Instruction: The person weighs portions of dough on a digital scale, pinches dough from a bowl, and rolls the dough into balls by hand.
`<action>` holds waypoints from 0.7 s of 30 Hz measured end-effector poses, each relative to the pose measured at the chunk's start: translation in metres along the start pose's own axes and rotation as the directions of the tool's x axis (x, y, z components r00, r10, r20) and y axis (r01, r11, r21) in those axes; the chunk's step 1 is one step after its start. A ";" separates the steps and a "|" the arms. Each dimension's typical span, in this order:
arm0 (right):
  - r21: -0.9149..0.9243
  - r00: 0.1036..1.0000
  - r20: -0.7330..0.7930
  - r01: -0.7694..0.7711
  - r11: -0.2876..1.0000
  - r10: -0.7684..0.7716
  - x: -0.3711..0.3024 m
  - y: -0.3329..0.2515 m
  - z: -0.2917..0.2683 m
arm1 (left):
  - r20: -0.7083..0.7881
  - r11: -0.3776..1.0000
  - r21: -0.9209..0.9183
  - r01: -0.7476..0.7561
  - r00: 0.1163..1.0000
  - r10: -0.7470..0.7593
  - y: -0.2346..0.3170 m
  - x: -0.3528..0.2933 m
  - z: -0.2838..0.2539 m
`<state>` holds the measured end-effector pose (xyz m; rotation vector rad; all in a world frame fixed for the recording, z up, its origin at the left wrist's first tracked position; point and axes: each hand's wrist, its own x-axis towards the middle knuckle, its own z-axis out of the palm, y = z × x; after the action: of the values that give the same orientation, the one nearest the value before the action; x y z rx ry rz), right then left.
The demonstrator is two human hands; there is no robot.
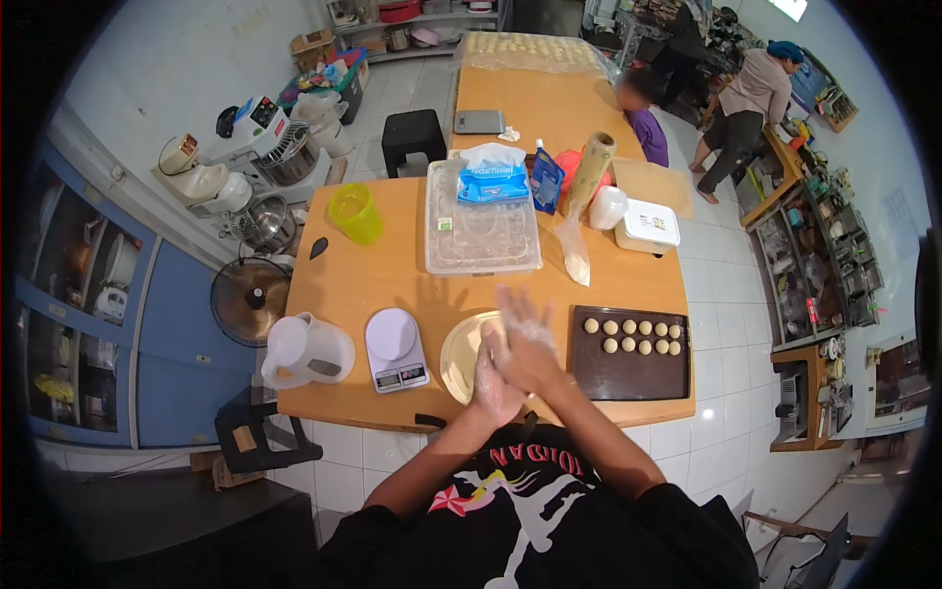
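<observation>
My two hands are pressed palm to palm above the near edge of the wooden table, both dusted with white flour. My right hand (533, 355) lies across the left with its fingers stretched out and slightly blurred. Beneath it, my left hand (498, 385) has its palm turned inward, its fingers mostly hidden. Whatever may lie between the palms is out of sight. Just left of the hands is a round pale, shallow dish (457, 365), partly covered by them. A dark baking tray (628, 375) to the right bears two rows of small round dough balls (645, 347).
A white kitchen scale (393, 339) and a pitcher (312, 350) stand left. Farther back are a yellow-green cup (355, 213), a clear lidded box (481, 236) with a tissue pack (494, 182), and a white tub (648, 226). Other people are at the back right.
</observation>
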<state>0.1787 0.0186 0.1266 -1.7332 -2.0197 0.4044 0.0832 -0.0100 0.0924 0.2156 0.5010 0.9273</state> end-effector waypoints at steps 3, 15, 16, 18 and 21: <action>0.603 0.980 0.191 -0.165 0.781 0.059 -0.007 -0.011 -0.010 | 0.305 0.985 -0.157 0.074 0.952 -0.023 0.001 0.021 -0.043; 0.926 0.982 0.047 -0.113 0.361 0.185 -0.014 0.006 -0.038 | 0.291 0.956 -0.294 -0.006 0.952 0.096 0.042 0.016 -0.046; 0.918 0.985 0.079 -0.131 0.374 0.150 -0.015 0.006 -0.036 | 0.353 0.958 -0.286 -0.003 0.929 0.108 0.041 0.016 -0.042; 0.914 0.985 0.105 -0.148 0.377 0.134 -0.016 0.007 -0.036 | 0.413 0.961 -0.277 -0.002 0.903 0.121 0.040 0.016 -0.041; 0.915 0.986 0.113 -0.151 0.375 0.120 -0.014 0.011 -0.043 | 0.087 0.977 -0.212 0.010 0.996 0.009 0.037 0.013 -0.031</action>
<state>0.2114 0.0042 0.1564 -1.0946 -1.1491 1.3314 0.0482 0.0212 0.0756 0.0621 0.3176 0.9595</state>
